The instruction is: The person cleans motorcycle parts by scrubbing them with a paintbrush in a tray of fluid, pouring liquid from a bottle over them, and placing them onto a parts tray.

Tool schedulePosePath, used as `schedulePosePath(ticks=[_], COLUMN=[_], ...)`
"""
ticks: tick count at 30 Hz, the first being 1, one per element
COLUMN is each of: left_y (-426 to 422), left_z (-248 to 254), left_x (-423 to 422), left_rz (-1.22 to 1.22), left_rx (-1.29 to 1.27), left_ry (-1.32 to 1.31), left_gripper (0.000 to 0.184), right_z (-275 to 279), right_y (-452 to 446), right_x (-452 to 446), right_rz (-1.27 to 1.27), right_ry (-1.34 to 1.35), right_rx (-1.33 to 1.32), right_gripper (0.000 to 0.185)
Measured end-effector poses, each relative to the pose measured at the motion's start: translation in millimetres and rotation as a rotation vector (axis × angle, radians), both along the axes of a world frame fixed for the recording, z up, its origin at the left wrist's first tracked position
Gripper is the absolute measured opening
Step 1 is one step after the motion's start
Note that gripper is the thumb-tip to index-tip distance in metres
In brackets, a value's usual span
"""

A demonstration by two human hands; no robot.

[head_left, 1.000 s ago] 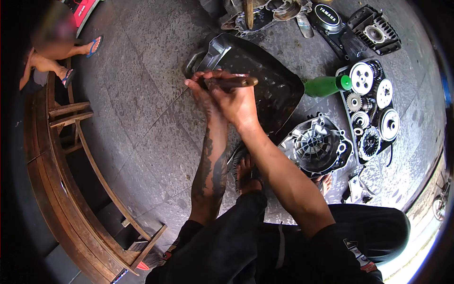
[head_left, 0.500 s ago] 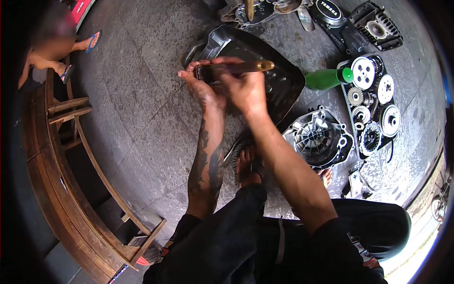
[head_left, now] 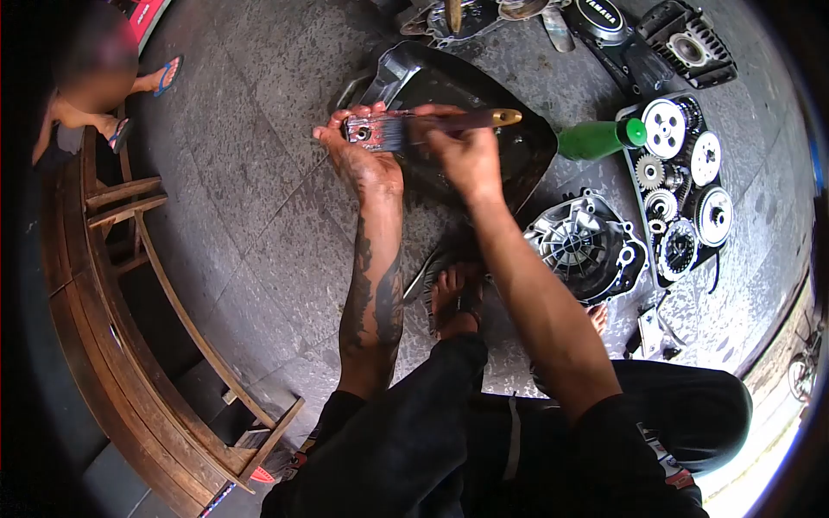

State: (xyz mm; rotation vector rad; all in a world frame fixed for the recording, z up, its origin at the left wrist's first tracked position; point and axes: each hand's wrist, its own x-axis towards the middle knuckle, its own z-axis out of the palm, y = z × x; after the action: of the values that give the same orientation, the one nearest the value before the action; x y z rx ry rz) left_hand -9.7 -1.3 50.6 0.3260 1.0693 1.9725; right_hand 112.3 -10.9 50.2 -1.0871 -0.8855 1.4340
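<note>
On the palm of my left hand rests a small wet metal part with a round hole, steadied by curled fingers. My right hand is wrapped round the dark handle of a paintbrush, whose tip is gold-coloured. The bristles lie against the right side of the part. Both hands are over the left portion of a black plastic pan on the floor. Some of the pan's inside is hidden by my hands.
Right of the pan are a green bottle, an engine cover and a tray of gears. A Yamaha cover and a finned cylinder lie beyond. A wooden bench and another person's foot are at left.
My right hand and the brush have shifted right. The bristles have drawn back across the metal part, so its hole now shows. My left hand has moved slightly left.
</note>
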Motion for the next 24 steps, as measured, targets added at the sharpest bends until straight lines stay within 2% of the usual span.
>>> schedulePosePath(ticks=[3,7,11,13,15,16,18,21,23,24], left_y=[1.9,5.4,10.1,14.6,13.4,13.2,14.5,13.5,10.4,9.3], left_z=[-0.5,3.1,9.6,3.0,2.4,5.6,10.9,15.9,16.4,18.1], left_x=[1.6,8.7,-2.2,-12.1,-15.9,-11.9,-1.0,7.5,5.3,8.3], left_rz=[0.007,0.023,0.007,-0.008,-0.098,-0.046,-0.002,0.047,-0.085,-0.073], left_rx=[-0.013,-0.020,-0.049,-0.007,-0.067,-0.175,-0.203,-0.246,-0.202,-0.167], left_ry=[-0.008,-0.008,-0.001,-0.062,-0.162,-0.185,-0.186,-0.220,-0.448,-0.482], left_gripper=[0.054,0.056,0.056,0.053,0.051,0.053,0.055,0.059,0.062,0.061], right_z=[-11.0,-8.1,-0.3,-4.1,-10.1,-13.4,-15.9,-17.3,-14.6,-13.8], right_y=[0.6,-7.8,-4.3,-1.6,-4.9,-6.9,-10.1,-16.7,-21.2,-23.4], right_x=[29.3,22.9,23.6,29.5,33.7,36.2,38.4,39.1,38.4,38.3], right_rz=[-0.115,-0.177,-0.156,-0.136,-0.124,-0.137,-0.164,-0.179,-0.201,-0.199], right_ry=[-0.685,-0.663,-0.506,-0.382,-0.370,-0.312,-0.211,-0.204,-0.211,-0.230], right_rx=[0.050,0.083,0.023,-0.025,-0.017,-0.014,-0.031,-0.055,-0.035,0.024], right_gripper=[0.021,0.022,0.021,0.020,0.020,0.019,0.018,0.018,0.018,0.018])
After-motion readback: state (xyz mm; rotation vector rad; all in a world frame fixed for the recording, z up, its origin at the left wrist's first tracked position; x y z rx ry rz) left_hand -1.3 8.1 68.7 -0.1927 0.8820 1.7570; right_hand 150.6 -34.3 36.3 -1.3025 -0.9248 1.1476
